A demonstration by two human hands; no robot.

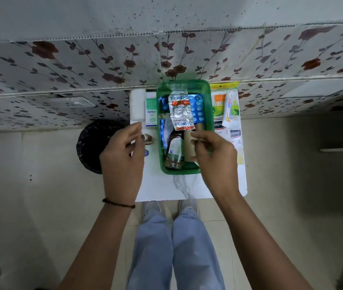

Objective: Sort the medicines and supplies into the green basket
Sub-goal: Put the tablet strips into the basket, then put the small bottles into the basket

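Observation:
The green basket stands in the middle of a small white table. Inside it lie a silver blister strip with orange bands, a blue blister pack, a brown syrup bottle and a tan roll. My right hand is over the basket's right side, thumb and fingers pinched on the tan roll's upper end. My left hand hovers left of the basket with its fingers apart and nothing in them, beside a small brown item on the table.
Left of the basket lie an Optibex box and a white box. To its right are a cotton bud pack, a white tube and plaster packets. A black bin stands on the floor at the left.

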